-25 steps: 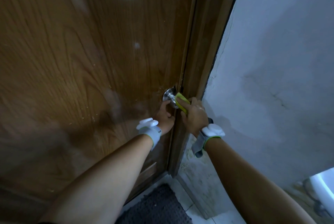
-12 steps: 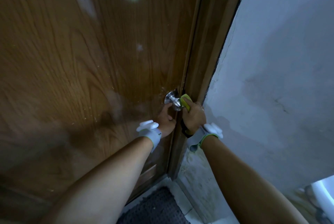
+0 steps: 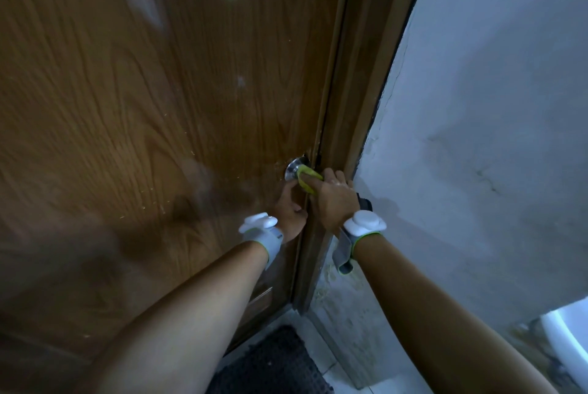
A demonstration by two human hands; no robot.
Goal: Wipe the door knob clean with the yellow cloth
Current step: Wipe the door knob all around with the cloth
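Observation:
A silver door knob (image 3: 293, 167) sticks out of the brown wooden door (image 3: 159, 107) near its right edge. My right hand (image 3: 332, 198) grips the yellow cloth (image 3: 308, 178) and presses it over the knob, so only the knob's round base plate shows. My left hand (image 3: 291, 209) rests against the door just below the knob, fingers curled, thumb pointing up toward it; whether it holds anything is hidden. Both wrists wear white bands.
The brown door frame (image 3: 359, 91) runs up beside the knob. A pale grey wall (image 3: 493, 107) fills the right. A dark floor mat (image 3: 270, 365) lies at the foot of the door, and a white fixture (image 3: 569, 339) shows at the bottom right.
My right hand has rolled the yellow cloth around the knob, from its right side onto its front. The left hand stays below the knob.

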